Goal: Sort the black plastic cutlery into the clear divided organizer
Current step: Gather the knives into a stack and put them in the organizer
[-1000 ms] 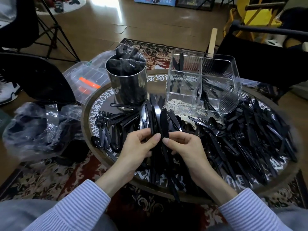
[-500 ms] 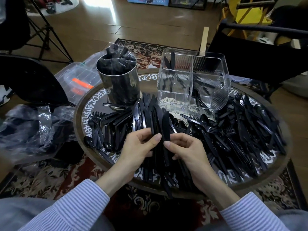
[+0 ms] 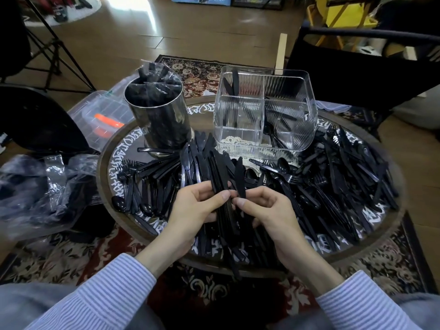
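Round table (image 3: 371, 254) — knives (image 3: 222, 177) between both hands' fingers (image 3: 220, 196).

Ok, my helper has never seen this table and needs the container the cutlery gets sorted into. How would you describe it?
On the round table, look at the far edge, right of the shiny metal cylinder stuffed with bagged cutlery. There stands the clear divided organizer: a ribbed, see-through box with inner partitions, holding a few black pieces. It is the only transparent container on the tabletop.

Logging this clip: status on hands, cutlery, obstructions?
Left hand grips knife bundle; right hand pinches one knife. Organizer holds few pieces. Loose cutlery pile crowds table; nothing blocks organizer.
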